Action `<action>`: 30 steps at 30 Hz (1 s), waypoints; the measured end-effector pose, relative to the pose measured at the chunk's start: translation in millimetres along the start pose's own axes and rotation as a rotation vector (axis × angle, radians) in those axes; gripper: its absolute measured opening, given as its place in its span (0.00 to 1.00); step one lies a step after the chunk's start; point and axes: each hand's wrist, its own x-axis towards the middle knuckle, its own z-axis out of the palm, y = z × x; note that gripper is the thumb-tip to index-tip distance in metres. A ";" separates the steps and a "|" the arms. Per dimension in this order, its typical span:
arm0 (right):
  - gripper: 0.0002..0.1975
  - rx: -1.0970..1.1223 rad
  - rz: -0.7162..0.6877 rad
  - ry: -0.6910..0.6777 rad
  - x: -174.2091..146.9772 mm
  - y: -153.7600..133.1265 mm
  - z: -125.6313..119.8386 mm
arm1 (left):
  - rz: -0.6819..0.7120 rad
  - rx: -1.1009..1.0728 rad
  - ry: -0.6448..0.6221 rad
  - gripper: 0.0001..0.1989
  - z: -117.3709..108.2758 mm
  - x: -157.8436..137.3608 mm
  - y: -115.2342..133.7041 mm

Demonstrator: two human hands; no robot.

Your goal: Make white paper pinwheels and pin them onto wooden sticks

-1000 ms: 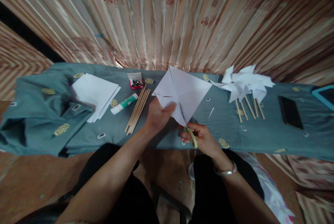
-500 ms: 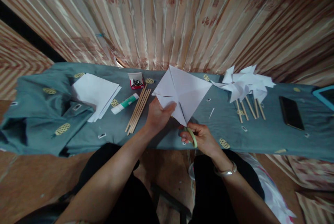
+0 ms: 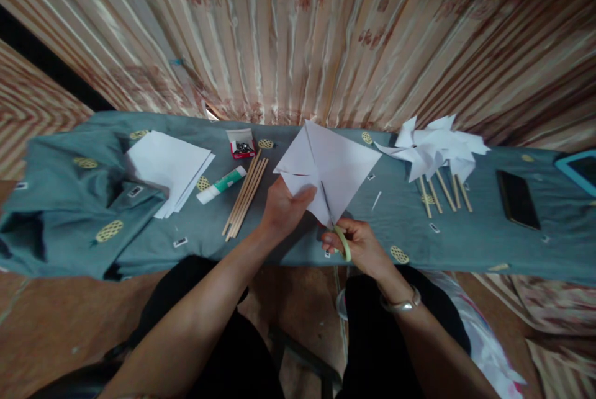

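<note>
Head view: left hand (image 3: 285, 205) pinches paper sheet (image 3: 343, 156) near front edge of tabletop (image 3: 470, 244), likely steadying it while right hand (image 3: 366, 248) grips scissors (image 3: 343, 242) at sheet's nearest corner.

Pleated printed curtain (image 3: 298, 45) | 1 dark bar (image 3: 51, 58), possibly a pole | long cloth-covered table (image 3: 465, 241) | brown floor (image 3: 46, 318) | dim light

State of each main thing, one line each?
Paper, slit at left, in left hand
Scissors, in right hand at paper's near corner
Box, open, metal bits inside
Glue stick, on its side
Sticks, loose, side by side
Sheets, stacked askew
Pinwheels, assembled, bunched
Phone, flat, screen dark
Blue-edged item, cut off by frame
</note>
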 end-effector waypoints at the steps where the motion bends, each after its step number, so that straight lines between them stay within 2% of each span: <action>1: 0.25 -0.002 0.003 0.003 0.1 0.4 0.1 | -0.003 -0.003 0.001 0.10 0.0 0.0 -0.2; 12: 0.24 0.086 0.049 0.029 1.7 1.7 1.7 | 0.018 0.018 0.004 0.07 -1.6 0.3 0.1; 19: 0.23 0.049 0.006 0.006 0.1 -3.5 0.9 | 0.002 0.020 -0.005 0.08 -0.9 -1.2 -1.1; 30: 0.24 0.028 -0.009 0.063 1.3 1.2 3.0 | 0.012 0.013 -0.015 0.07 -1.7 -1.9 0.7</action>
